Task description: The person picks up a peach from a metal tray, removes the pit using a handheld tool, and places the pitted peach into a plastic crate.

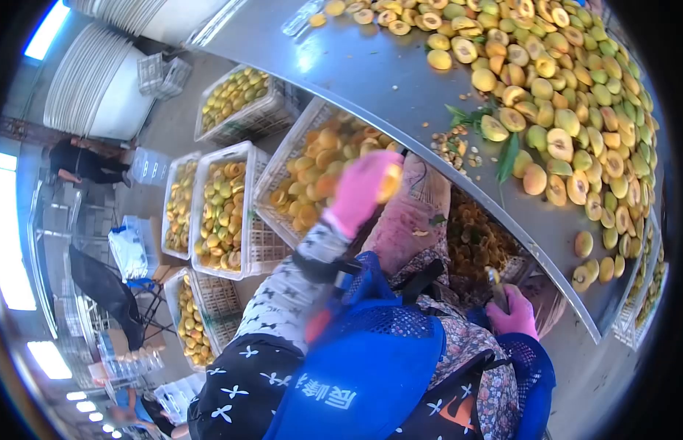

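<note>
My left hand, in a pink glove and blurred by motion, is closed on an apricot piece above a white crate of apricot halves. My right hand, also gloved in pink, grips a small knife-like tool beside my lap, below the metal table's edge. Its tip points up, and its exact form is hard to make out. Halved and whole apricots lie heaped on the metal table in front of me, some with pits showing.
Several white crates of apricots stand on the floor at my left. Loose pits and green leaves lie near the table edge. Below is a container of brownish scraps. Another person is at the far left.
</note>
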The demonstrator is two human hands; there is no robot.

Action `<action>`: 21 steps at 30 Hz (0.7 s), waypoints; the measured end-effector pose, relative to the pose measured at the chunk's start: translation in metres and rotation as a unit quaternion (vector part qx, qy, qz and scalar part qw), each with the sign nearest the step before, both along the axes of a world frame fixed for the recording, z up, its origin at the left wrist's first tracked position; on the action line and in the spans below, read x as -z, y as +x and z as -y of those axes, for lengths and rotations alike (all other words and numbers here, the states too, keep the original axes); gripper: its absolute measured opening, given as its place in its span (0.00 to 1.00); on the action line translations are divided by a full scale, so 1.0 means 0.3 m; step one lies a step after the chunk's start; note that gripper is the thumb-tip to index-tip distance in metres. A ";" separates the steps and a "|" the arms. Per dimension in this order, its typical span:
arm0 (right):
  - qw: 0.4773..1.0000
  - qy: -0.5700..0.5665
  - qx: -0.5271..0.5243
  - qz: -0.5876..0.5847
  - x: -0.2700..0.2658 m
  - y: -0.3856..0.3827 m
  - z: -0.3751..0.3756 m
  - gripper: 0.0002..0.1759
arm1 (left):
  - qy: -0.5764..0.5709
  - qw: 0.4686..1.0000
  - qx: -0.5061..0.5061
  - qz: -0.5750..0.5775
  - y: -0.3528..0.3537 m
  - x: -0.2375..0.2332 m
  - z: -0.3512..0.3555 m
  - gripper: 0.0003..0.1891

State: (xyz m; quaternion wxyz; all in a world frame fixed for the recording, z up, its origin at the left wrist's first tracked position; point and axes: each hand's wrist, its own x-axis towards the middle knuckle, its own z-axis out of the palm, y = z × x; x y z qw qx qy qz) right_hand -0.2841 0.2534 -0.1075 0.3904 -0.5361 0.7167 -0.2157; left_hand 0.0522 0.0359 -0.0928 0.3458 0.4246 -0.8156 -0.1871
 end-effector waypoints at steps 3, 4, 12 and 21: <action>0.995 -0.044 -0.047 -0.071 -0.022 0.020 0.005 0.24 | 0.282 0.910 -0.088 -0.291 0.304 0.061 -0.009 0.32; 0.998 -0.010 -0.027 -0.058 0.026 0.015 0.008 0.24 | 0.379 0.795 -0.136 -0.454 0.383 0.077 0.001 0.36; 0.991 0.113 -0.056 -0.054 0.209 0.021 0.019 0.34 | 0.201 0.897 -0.362 0.156 0.516 0.469 0.011 0.55; 0.973 0.178 -0.101 -0.103 0.210 0.083 0.137 0.38 | 0.194 0.924 -0.250 0.215 0.428 0.602 0.315 0.47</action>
